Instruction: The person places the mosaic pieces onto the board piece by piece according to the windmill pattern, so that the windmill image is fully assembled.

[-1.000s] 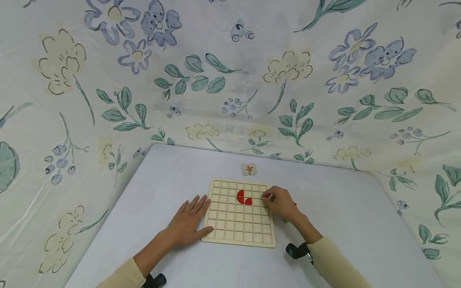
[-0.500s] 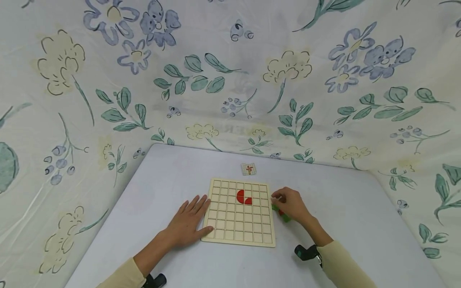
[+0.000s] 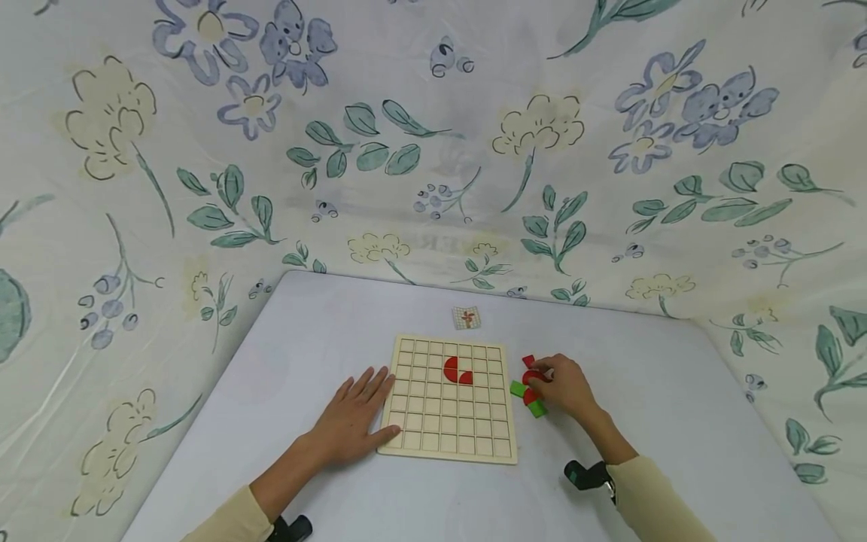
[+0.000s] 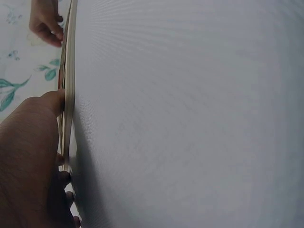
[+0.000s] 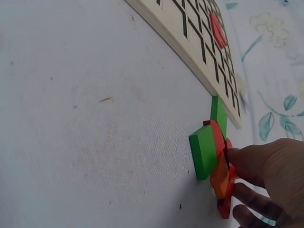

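Note:
A pale wooden grid board (image 3: pixel 440 421) lies on the white table, with a red rounded piece (image 3: pixel 450 369) and a smaller red quarter-round piece (image 3: pixel 466 378) in its upper cells. My left hand (image 3: pixel 352 421) rests with spread fingers along the board's left edge, its thumb over the lower left corner. Right of the board, my right hand (image 3: pixel 564 385) pinches a red curved piece (image 3: pixel 532 376) between thumb and fingers, within a small cluster. Around it lie green blocks (image 5: pixel 203 152), an orange piece (image 5: pixel 220 176) and other red pieces, partly hidden by the fingers.
A small gridded picture card (image 3: pixel 466 318) with a red figure lies behind the board. Beyond the table's far edge hangs a flower-patterned cloth (image 3: pixel 420 150). Dark wrist-worn devices (image 3: pixel 586 476) show near both sleeves.
My right hand has moved off the board's right edge, rightward to the loose pieces, and its fingers now surround a red one. The left hand and the board stay in place.

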A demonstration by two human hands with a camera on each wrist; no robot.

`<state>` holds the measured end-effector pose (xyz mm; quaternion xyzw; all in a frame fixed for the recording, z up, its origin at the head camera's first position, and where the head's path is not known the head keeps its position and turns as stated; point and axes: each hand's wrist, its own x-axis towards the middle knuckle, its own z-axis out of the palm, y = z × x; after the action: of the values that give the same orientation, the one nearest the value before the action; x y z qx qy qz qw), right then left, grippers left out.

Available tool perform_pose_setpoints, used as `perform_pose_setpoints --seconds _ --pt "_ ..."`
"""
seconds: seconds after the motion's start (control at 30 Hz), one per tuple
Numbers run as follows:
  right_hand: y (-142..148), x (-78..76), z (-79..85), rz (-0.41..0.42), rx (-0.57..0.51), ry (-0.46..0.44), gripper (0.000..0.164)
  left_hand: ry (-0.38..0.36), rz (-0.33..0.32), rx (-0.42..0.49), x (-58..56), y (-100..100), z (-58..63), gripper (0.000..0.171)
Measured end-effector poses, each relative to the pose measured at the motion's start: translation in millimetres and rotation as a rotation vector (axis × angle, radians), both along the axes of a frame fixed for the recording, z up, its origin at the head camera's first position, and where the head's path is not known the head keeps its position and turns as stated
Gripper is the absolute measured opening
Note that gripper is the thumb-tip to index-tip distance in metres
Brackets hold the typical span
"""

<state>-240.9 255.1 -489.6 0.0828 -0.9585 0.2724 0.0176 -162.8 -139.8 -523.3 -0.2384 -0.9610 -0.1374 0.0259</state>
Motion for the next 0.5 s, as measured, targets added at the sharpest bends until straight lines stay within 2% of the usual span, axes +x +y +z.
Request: perform_pose_setpoints --seconds 0.2,0.5 --pt "-0.7 -1.9 -2.6 -0.006 0.005 -0.009 0.023 0.006 0.000 0.006 0.4 -0.4 -0.6 0.087" --pt "-3.5 -2.1 0.2 0.042 0.044 0.014 0.019 0.012 0.000 0.008 -0.9 -1.1 -2.7 0.087"
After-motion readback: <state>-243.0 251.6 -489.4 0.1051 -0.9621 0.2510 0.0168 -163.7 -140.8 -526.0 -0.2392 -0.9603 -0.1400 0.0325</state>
